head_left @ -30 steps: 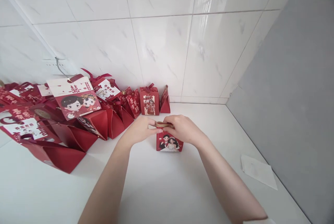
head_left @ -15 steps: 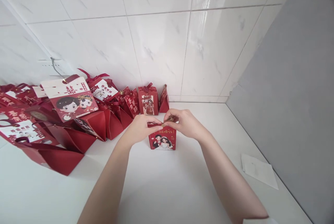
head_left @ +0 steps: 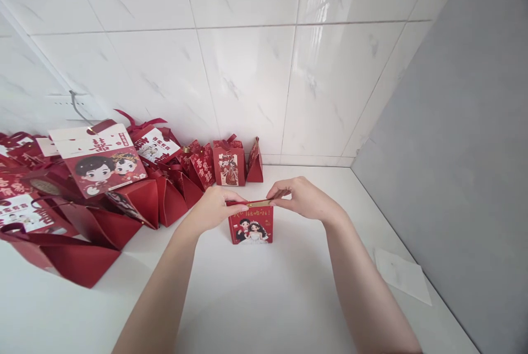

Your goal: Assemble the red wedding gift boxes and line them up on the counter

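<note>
A small red gift box [head_left: 252, 227] with a cartoon bride and groom on its front stands upright on the white table. Along its top edge runs a flat gold ribbon [head_left: 259, 204]. My left hand [head_left: 216, 208] pinches the box's top edge near the left corner, thumb in front and fingers behind. At the top right corner my right hand [head_left: 303, 198] has thumb and fingertips closed on the end of the ribbon. Whether its fingers also grip the box edge cannot be told.
Several red gift boxes with dark red ribbons crowd the left, a large one [head_left: 101, 161] on top. Against the tiled wall stand a patterned red box [head_left: 229, 162] and a narrow one [head_left: 255, 161]. A white sheet [head_left: 402, 275] lies at right by the grey panel [head_left: 454, 167].
My right hand has moved away from my left, toward the box's right corner. The ribbon, bunched up before, now lies straight along the top edge. The view has shifted slightly.
</note>
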Motion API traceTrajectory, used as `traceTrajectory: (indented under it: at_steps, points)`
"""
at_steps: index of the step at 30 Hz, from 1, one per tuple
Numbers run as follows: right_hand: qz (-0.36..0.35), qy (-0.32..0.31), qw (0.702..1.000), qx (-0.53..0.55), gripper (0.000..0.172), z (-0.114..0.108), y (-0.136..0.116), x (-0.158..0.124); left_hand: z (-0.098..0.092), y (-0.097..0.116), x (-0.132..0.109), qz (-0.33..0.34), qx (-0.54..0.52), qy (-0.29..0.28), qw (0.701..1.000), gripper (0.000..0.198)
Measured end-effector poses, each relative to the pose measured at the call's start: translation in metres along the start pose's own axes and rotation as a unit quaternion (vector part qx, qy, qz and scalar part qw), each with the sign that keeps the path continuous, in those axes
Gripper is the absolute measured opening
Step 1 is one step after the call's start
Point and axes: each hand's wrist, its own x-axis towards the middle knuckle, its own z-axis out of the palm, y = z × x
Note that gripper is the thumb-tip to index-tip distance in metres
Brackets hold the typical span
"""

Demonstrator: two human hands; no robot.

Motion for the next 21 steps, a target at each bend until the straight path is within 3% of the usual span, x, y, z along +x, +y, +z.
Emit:
traceTrajectory:
  at_steps: [4,11,16,21]
  points:
    - [-0.024,0.037,0.999,-0.018,0.014,0.005,-0.004,0.001,0.001,0.002,0.000,0.003,0.013,0.006,1.000,0.027]
    - [-0.139,0.172,0.975,0.020,0.012,0.034,-0.021,0.017,0.004,0.004,-0.002,0.028,0.072,0.024,0.997,0.027]
    - [-0.129,0.171,0.974,0.078,0.013,0.040,-0.024,0.018,0.001,0.009,-0.005,0.056,0.003,0.021,0.998,0.014]
    - [-0.132,0.173,0.973,0.070,0.014,0.042,-0.024,0.018,0.004,0.012,-0.004,0.063,-0.033,0.008,0.997,0.016]
